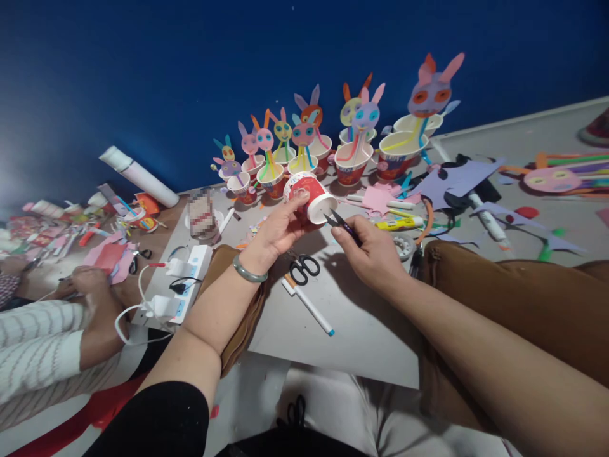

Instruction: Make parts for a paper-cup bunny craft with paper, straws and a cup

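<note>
My left hand (280, 231) grips a red-and-white paper cup (311, 195) tipped on its side, its white base turned toward my right hand. In my right hand (373, 254) is a dark two-pointed tool (339, 222). Its points are parted and close against the cup's base; whether they touch it I cannot tell. The fingers hide its handle, so scissors or tweezers cannot be told apart. Just below the cup lie black-handled scissors (304, 270) and a white marker (311, 308) with a blue end.
Paper cups with rabbit faces (366, 117) line the back by the blue wall (190, 76). Paper scraps (451, 184), a yellow marker (399, 223) and a roll of tape (403, 247) are at right. A power strip (193, 282) and another person's hand (90, 279) are at left.
</note>
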